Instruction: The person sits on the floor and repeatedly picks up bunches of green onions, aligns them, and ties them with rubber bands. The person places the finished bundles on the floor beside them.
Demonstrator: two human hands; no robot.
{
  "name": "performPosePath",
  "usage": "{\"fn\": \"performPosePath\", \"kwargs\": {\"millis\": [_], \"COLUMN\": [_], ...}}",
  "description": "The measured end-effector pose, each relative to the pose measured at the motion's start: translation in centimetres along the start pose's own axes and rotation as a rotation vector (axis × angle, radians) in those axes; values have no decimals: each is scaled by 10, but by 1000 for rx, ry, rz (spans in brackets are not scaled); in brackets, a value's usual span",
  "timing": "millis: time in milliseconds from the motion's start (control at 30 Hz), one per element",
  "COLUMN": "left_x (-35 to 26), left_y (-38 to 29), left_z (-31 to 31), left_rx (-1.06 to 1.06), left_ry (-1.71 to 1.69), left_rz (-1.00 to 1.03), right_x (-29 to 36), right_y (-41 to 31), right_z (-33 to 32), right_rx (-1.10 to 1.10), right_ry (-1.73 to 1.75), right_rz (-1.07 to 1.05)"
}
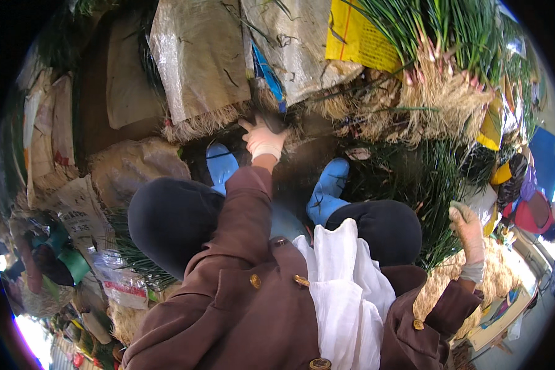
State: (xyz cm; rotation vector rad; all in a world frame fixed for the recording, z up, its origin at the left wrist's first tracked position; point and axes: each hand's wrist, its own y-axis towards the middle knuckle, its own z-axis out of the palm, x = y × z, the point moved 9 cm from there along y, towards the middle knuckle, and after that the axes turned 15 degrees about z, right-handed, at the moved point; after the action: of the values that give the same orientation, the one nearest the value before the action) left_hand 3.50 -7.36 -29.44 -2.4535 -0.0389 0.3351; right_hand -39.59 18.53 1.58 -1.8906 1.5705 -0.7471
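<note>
My left hand (264, 137), in a thin pale glove, reaches forward to the root ends of green onions near a blue plastic strip (267, 71); its fingertips are partly blurred, so a hold cannot be told. On the right, my right hand (467, 226), also gloved, is raised beside a heap of green onion leaves (437, 185), fingers bent together; whether something is between them cannot be told. Ahead lie bunches of green onions with pale roots (444, 92), some under woven plastic sacks (203, 60) and a yellow sack (367, 41).
My blue rubber boots (330, 185) stand on dark, wet ground between my knees. A brown sack (138, 169) lies at the left. Other people (51, 259) sit at the far left and far right. Pale roots (471, 277) are heaped behind my right arm.
</note>
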Motion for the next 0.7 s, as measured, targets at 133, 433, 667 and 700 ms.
{"fn": "performPosePath", "kwargs": {"millis": [133,433,667,700], "left_x": [15,-33,14,30], "left_y": [21,-58,-26,-22], "left_z": [43,109,27,16], "left_rx": [68,174,-125,-140], "left_ry": [137,-373,-83,15], "left_rz": [162,518,201,170], "right_x": [-19,-3,51,48], "right_y": [8,23,50,55], "right_z": [10,87,144,152], "right_rx": [25,258,334,351], "right_ry": [9,110,66,80], "right_rz": [4,-31,-161,-177]}}
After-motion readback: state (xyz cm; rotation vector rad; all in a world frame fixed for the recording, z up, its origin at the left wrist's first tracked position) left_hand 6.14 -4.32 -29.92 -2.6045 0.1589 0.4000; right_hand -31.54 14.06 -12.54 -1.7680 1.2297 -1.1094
